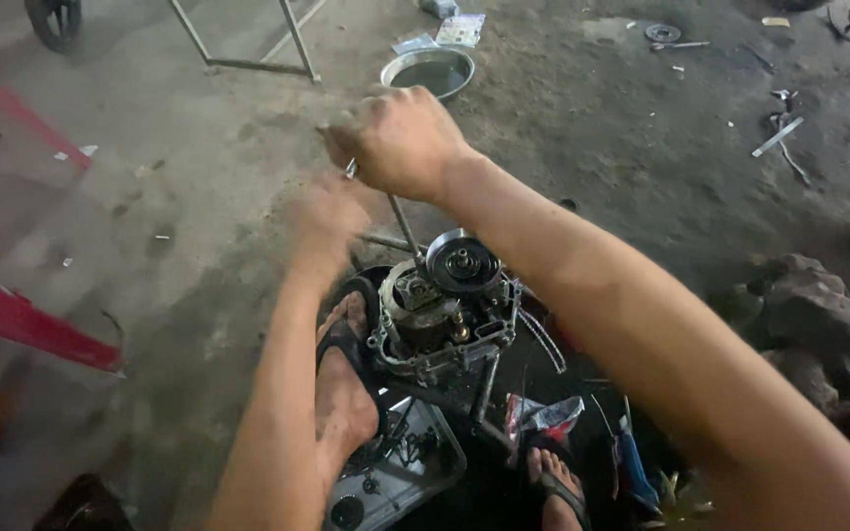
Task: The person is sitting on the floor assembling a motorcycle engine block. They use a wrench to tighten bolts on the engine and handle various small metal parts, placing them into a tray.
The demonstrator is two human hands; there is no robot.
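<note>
Grease-dark engine [440, 315] sits on the ground between my sandalled feet, which brace it from either side. My right hand [400, 143] is fisted around the top of a long T-handle wrench [403, 221] — its shaft runs down into the engine beside the round clutch [462, 262]. My left hand [332, 211] is blurred; I cannot tell its grip. A parts tray [395, 477] lies close by my left foot [341, 393].
</note>
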